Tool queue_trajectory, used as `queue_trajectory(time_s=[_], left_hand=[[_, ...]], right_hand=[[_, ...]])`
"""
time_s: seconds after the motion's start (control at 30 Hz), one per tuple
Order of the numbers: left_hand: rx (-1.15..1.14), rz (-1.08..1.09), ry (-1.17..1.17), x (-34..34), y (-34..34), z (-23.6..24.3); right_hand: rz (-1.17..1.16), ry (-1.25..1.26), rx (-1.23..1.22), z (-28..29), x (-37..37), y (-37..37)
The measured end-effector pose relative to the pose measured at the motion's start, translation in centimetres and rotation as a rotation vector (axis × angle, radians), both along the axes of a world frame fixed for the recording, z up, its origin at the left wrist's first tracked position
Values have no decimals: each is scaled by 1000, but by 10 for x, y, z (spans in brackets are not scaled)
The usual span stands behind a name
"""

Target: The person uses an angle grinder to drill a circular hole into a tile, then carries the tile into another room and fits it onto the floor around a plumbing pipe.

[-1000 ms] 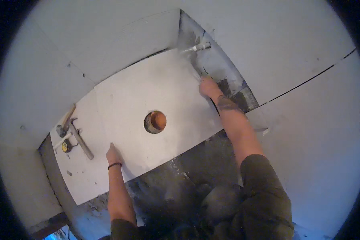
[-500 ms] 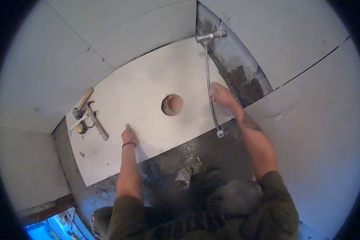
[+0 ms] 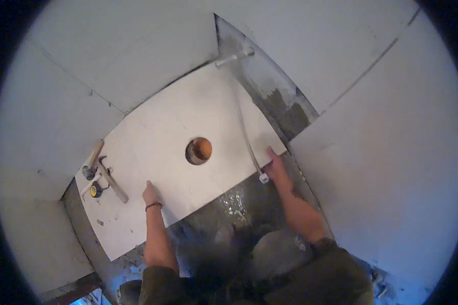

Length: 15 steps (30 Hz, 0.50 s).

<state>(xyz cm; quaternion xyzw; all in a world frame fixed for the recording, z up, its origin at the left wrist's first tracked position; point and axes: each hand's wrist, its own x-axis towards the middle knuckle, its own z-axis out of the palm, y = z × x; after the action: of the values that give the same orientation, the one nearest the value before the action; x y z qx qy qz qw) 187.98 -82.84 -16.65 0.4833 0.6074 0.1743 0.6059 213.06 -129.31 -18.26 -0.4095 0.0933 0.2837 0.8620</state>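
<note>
Pale grey wall tiles point(image 3: 351, 61) fill most of the view, curving toward the rim, with thin dark joints between them; against them lies a large white rectangular tile point(image 3: 163, 147), tilted so its long edges run from lower left to upper right, with 1 round hole point(image 3: 198, 151) cut near its middle, through which an orange-brown surface shows; the tile rests over a dark grey, wet-looking mortar bed point(image 3: 229, 213), bare along the tile's lower edge and in a strip at the upper right; a long thin metal hose point(image 3: 244, 127) runs down from a short white pipe stub point(image 3: 234, 57) at the wall, crossing the tile's right part and ending in a small white fitting point(image 3: 263, 178) at the tile's lower right corner; the right hand point(image 3: 276, 170) lies open with fingers stretched flat on that corner, just beside the fitting, gripping nothing that I can see; the left hand point(image 3: 151, 194), with a dark band at the wrist, is pressed flat and open on the tile's lower edge, well apart from the right; near the tile's left end lie a wooden-handled hammer point(image 3: 94, 161), a short flat bar point(image 3: 112, 183) and a small round yellow and black object point(image 3: 96, 191), close together.
</note>
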Motion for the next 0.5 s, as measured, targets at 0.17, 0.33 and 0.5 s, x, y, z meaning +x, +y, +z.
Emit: queue_trajectory(time_s=[0.17,0.33,0.5], left_hand=[[309,-117,224,-14,10,-31],[433,-128,187,-20,2,-36],[194,81,43,-19,-10,-8]], right_hand=[[-235,179,131,11,-3,17],[-273,205,49,12,-4,25],[-193,-25,-158,-34,-6,13]])
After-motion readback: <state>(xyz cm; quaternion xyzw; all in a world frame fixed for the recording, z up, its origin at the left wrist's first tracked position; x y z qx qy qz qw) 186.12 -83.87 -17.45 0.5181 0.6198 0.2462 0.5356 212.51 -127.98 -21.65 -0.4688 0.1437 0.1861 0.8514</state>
